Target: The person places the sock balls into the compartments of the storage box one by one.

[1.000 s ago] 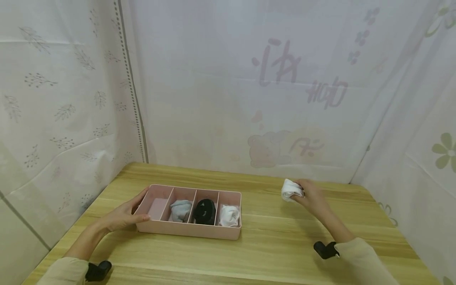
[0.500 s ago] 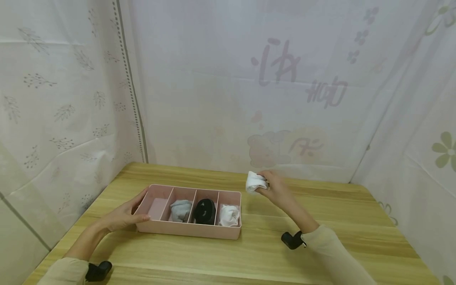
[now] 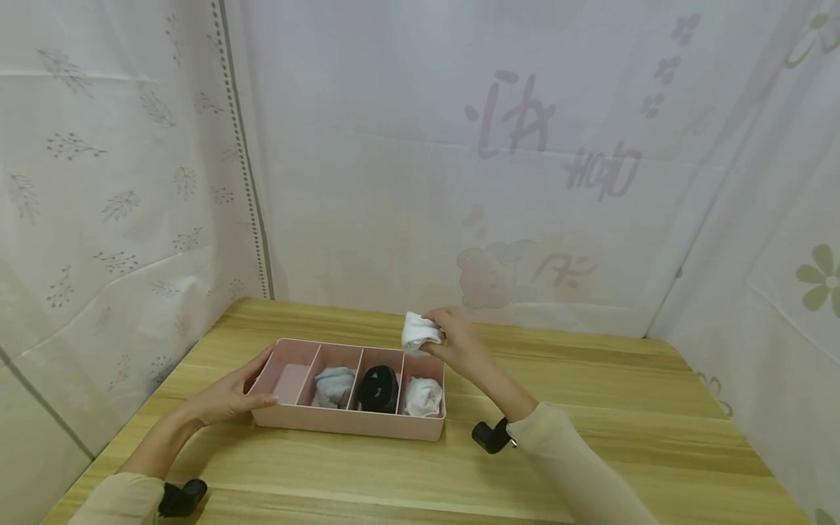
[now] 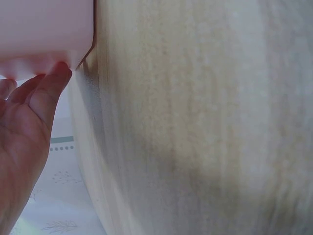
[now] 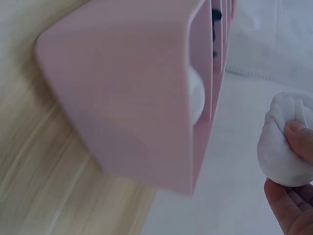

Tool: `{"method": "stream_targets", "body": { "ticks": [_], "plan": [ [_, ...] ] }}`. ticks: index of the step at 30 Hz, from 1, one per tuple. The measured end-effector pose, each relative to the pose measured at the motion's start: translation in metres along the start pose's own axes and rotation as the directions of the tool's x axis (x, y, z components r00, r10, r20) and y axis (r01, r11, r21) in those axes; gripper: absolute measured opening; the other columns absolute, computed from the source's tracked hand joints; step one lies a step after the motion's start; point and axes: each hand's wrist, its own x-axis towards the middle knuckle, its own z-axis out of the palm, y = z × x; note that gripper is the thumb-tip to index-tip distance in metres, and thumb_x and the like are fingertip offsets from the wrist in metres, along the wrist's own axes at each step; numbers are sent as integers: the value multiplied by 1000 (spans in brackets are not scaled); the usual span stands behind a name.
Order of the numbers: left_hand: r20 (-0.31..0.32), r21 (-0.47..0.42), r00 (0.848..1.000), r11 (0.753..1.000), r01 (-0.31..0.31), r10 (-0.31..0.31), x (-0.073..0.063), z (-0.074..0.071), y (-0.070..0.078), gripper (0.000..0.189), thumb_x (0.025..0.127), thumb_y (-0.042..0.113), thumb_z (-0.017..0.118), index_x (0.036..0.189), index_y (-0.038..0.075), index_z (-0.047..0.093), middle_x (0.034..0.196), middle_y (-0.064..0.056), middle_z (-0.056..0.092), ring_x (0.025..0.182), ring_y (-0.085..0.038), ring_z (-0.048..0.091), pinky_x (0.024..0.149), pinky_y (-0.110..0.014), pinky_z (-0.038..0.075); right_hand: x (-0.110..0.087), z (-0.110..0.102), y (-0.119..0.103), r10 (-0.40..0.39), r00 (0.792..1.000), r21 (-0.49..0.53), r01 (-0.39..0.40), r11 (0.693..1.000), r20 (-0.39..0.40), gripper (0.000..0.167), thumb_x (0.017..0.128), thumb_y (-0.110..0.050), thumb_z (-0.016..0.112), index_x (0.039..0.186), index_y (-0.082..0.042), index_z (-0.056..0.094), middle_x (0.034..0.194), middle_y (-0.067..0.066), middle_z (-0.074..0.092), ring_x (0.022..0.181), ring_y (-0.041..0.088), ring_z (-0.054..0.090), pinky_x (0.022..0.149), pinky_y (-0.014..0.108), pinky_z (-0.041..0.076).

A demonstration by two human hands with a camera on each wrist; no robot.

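A pink divided box (image 3: 348,421) stands on the table, and my left hand (image 3: 226,397) holds its left end, thumb at the front corner. In the left wrist view, the fingers (image 4: 46,90) press against the box's wall. Above the box's right back edge, my right hand (image 3: 459,343) pinches a rolled white sock (image 3: 420,333) between thumb and fingers; the right wrist view shows this white roll (image 5: 283,147) clear of the rim. Inside the box lie a grey rolled sock (image 3: 334,387), a black one (image 3: 378,389) and another white one (image 3: 423,397), each in its own compartment. The leftmost compartment is bare.
The wood-grain table (image 3: 577,408) extends to the right of the box and in front of it. Patterned white curtains (image 3: 367,182) hang behind the table and on both sides. A black wrist mount (image 3: 491,436) sits below the right forearm.
My right hand has carried the white sock leftward, from the right part of the table to over the box's right end. The left hand and the box have stayed put.
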Motion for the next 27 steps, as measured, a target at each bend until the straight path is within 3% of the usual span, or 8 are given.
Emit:
{"method": "stream_targets", "body": {
  "ticks": [7,14,22,24,27],
  "plan": [
    [4,-4,1000,1000,-6,6,0,0,-2,91,87,4,63,147,-5,-5,147,-41,0,110,14,35,85,-10,37,16,21,-24,-20,999,14,20,1000,44,38,74,-8,79,107,-2,61,106,16,61,92,25,58,74,34,50],
    [1,1,1000,1000,-5,5,0,-1,-2,91,88,5,63,148,-3,-5,148,-39,-2,113,21,28,87,-6,33,29,42,-47,-5,995,58,-1,998,104,38,78,-10,76,112,-2,61,112,17,59,100,27,57,80,36,50],
    [-6,10,1000,1000,13,-13,-1,-1,-2,91,88,7,64,149,-2,-4,149,-37,-1,113,21,27,88,-5,31,42,65,-73,6,985,78,-20,997,174,39,81,-15,74,116,-6,61,113,12,59,98,21,56,79,25,48],
    [-7,15,1000,1000,14,-14,-1,0,-2,91,88,7,64,149,-1,-3,150,-37,-2,122,15,25,89,-4,29,45,70,-78,-1,985,68,-10,998,170,40,80,-17,75,116,-7,61,113,10,60,98,20,57,79,23,47],
    [-13,28,1000,1000,11,-11,0,0,-2,91,87,8,64,150,-1,-2,150,-36,-3,138,-14,17,90,-2,26,48,78,-85,-9,987,49,1,999,163,41,79,-19,76,117,-9,61,113,9,62,98,18,58,78,21,46]
  ]
}}
